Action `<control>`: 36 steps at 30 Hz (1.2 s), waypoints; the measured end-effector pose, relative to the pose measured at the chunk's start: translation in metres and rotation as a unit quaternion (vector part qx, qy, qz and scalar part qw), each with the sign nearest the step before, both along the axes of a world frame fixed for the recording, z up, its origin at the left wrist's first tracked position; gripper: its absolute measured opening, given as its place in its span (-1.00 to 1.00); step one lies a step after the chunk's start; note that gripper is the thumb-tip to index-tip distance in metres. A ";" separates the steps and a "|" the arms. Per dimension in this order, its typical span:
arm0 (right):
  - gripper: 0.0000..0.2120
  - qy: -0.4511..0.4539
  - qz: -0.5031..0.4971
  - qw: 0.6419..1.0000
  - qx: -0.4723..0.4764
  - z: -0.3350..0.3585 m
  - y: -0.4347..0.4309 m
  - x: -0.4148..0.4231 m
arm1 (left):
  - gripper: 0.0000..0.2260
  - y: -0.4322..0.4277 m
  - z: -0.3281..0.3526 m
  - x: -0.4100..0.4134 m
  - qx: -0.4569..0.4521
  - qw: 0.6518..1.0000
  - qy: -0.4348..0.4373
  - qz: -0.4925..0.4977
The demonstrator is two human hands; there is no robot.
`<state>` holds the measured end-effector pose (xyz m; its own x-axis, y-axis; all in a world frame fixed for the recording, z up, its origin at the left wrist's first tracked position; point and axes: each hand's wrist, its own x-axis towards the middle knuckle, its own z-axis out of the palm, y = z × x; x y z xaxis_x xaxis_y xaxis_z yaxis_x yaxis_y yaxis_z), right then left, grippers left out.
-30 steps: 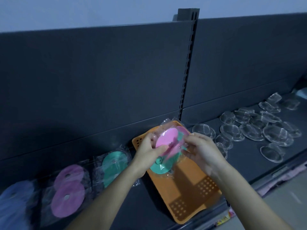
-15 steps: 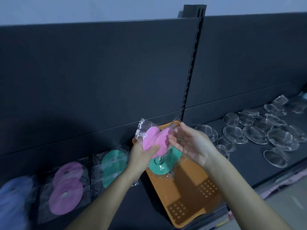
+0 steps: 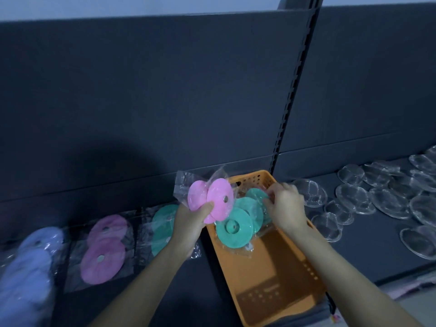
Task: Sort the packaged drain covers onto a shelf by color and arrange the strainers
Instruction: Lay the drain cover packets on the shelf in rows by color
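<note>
The basket (image 3: 271,274) is a long orange plastic tub with smooth sides and rows of small holes in its end wall and floor. It stands on a dark, matte shelf (image 3: 365,256).

The left hand (image 3: 191,223) is raised just over the basket's left rim. Its fingers are clamped on the pink pack (image 3: 212,199), two flat, round pink discs side by side in a crinkled clear bag, one with a small metal centre showing.

At the basket's far end lie the teal packs (image 3: 236,228), overlapping round discs with raised hubs in glossy clear wrap. The right hand (image 3: 287,206) reaches into that end, its fingers curled together and pinching the wrap at the top of these packs.

Left of the basket, flat on the shelf, lie a bagged teal cover (image 3: 162,223), then a bagged pink pair (image 3: 103,249), then a blurred pale blue pack (image 3: 28,267).

Right of the basket, clear domed strainers (image 3: 354,197) are spread over the shelf, some overlapping.

Behind the basket rises a slotted upright (image 3: 290,114) between dark back panels.
</note>
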<state>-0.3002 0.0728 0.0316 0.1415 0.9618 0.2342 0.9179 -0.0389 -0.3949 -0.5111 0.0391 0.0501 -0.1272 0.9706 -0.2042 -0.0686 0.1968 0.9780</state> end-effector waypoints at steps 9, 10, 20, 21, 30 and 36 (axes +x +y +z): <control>-0.87 0.296 -0.050 0.954 0.018 0.019 0.003 0.006 | -0.70 0.000 -0.004 0.002 -0.001 0.999 -0.030 0.013; -0.88 0.342 -0.068 0.937 0.016 0.023 0.004 0.007 | -0.71 -0.001 -0.004 0.002 0.000 0.999 -0.032 0.017; -0.85 0.571 -0.027 0.820 0.014 0.059 -0.016 -0.004 | -0.78 -0.011 0.002 -0.003 0.034 0.990 -0.117 0.067; -0.86 0.563 -0.010 0.826 0.031 0.062 -0.020 -0.010 | -0.77 -0.014 0.004 -0.005 0.040 0.988 -0.132 0.066; -0.84 0.466 0.203 0.860 0.048 0.062 -0.070 -0.105 | -0.70 -0.045 0.023 -0.046 0.059 0.953 -0.297 -0.022; -0.82 0.431 0.239 0.870 0.005 0.037 -0.085 -0.157 | -0.74 -0.073 0.007 -0.106 0.032 0.954 -0.298 0.030</control>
<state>-0.4575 -0.0119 0.0690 -0.1474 0.9573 0.2487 0.1904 0.2742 -0.9426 -0.6174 -0.0337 0.0568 -0.0624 0.9783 -0.1976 -0.6252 0.1160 0.7718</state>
